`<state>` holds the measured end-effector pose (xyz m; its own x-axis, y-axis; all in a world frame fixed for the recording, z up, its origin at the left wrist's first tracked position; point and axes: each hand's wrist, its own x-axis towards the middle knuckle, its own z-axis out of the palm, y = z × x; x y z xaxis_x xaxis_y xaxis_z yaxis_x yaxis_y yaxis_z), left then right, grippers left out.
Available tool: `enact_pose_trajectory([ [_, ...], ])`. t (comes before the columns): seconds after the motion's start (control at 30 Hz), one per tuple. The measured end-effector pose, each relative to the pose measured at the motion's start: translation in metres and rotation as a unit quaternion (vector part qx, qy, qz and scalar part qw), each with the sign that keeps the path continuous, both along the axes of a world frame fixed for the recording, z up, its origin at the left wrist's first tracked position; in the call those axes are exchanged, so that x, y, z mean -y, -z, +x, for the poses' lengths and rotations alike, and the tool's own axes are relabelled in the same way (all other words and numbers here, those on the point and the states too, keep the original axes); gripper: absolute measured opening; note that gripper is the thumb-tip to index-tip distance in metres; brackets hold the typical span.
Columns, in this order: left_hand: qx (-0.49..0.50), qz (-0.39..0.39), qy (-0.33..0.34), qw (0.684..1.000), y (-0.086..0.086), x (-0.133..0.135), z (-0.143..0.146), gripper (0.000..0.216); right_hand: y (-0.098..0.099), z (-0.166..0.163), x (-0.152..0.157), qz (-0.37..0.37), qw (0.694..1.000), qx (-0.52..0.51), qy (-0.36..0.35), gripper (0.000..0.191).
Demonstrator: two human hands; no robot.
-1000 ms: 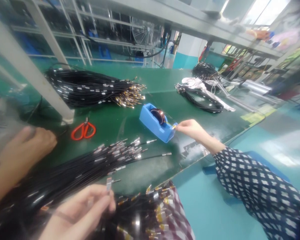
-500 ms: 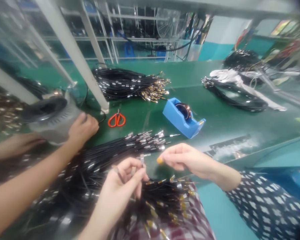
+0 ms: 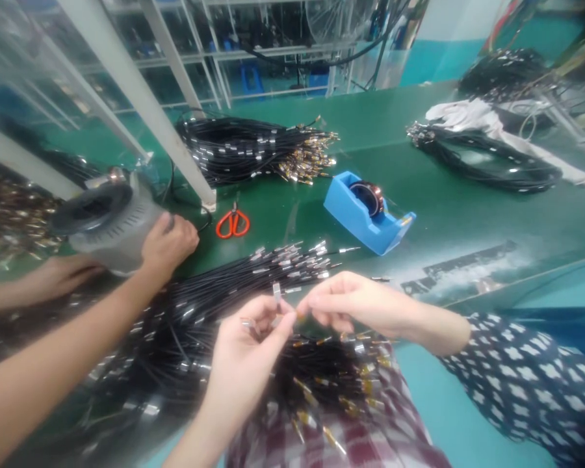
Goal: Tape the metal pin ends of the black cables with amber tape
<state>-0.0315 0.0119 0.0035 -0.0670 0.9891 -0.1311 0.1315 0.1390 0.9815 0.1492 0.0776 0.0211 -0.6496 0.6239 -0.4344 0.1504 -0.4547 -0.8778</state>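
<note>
- Left hand (image 3: 251, 344) of mine is pinched shut on the silver metal ferrule end (image 3: 275, 292) of one thin black cable, held upright above the green bench mat (image 3: 448, 214).
- My right hand (image 3: 351, 305) meets it fingertip to fingertip, closed on a small amber scrap of tape (image 3: 301, 314); the scrap is mostly hidden, so I judge rather than see what it is.
- Risk: the tape piece is tiny and glossy; a loose pinch could let it fold on itself or stick to my fingers instead of the ferrule.
- Risk: the held cable rises out of the loose bundle of black cables with silver tips (image 3: 253, 279) lying directly beneath; neighbouring strands may snag and drag along.
- Risk: a co-worker's hand (image 3: 168, 242) grips a grey round metal housing (image 3: 107, 218) just beside that bundle; a nudge could scatter it.
- Materials: cables slim, smooth, flexible; ferrules hard, cylindrical, bright.
- A second heap with gold-coloured plug tips (image 3: 331, 383) rests on my plaid-clothed lap.
- Blue plastic tape dispenser (image 3: 365, 214), wedge-shaped, carries an amber roll; orange-handled scissors (image 3: 233, 223) lie near it.
</note>
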Motion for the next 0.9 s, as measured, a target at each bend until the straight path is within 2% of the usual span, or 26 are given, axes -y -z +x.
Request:
enact_pose_trajectory([
  [0.07, 0.0, -0.006, 0.006, 1.0, 0.0, -0.001, -0.001, 0.015, 0.004, -0.001, 0.001, -0.001, 1.0, 0.003, 0.017, 0.019],
  [0.17, 0.039, -0.02, 0.0, 0.999, 0.0, -0.003, -0.004, 0.018, 0.012, -0.006, 0.004, 0.007, 0.996, -0.004, 0.087, 0.023],
  [0.27, 0.108, -0.053, -0.029, 0.992, -0.001, -0.005, -0.007, 0.019, 0.021, -0.015, 0.01, 0.082, 0.987, -0.025, 0.136, 0.026],
  [0.37, 0.152, -0.06, -0.051, 0.985, -0.003, -0.006, -0.007, 0.019, 0.026, -0.026, 0.017, 0.149, 0.979, -0.025, 0.136, 0.031],
  [0.47, 0.17, -0.053, -0.058, 0.982, -0.004, -0.005, -0.006, 0.018, 0.028, -0.032, 0.022, 0.143, 0.979, -0.032, 0.138, 0.035],
  [0.67, 0.18, -0.032, -0.055, 0.982, -0.004, -0.002, -0.005, 0.017, 0.021, -0.026, 0.014, 0.14, 0.971, -0.055, 0.186, 0.025],
  [0.77, 0.177, -0.006, -0.048, 0.983, -0.003, 0.0, -0.005, 0.025, 0.012, -0.022, 0.007, 0.142, 0.973, -0.047, 0.173, 0.02],
  [0.9, 0.152, -0.005, -0.035, 0.988, -0.002, 0.003, -0.005, 0.032, 0.004, -0.023, 0.0, 0.183, 0.976, -0.034, 0.113, 0.02],
])
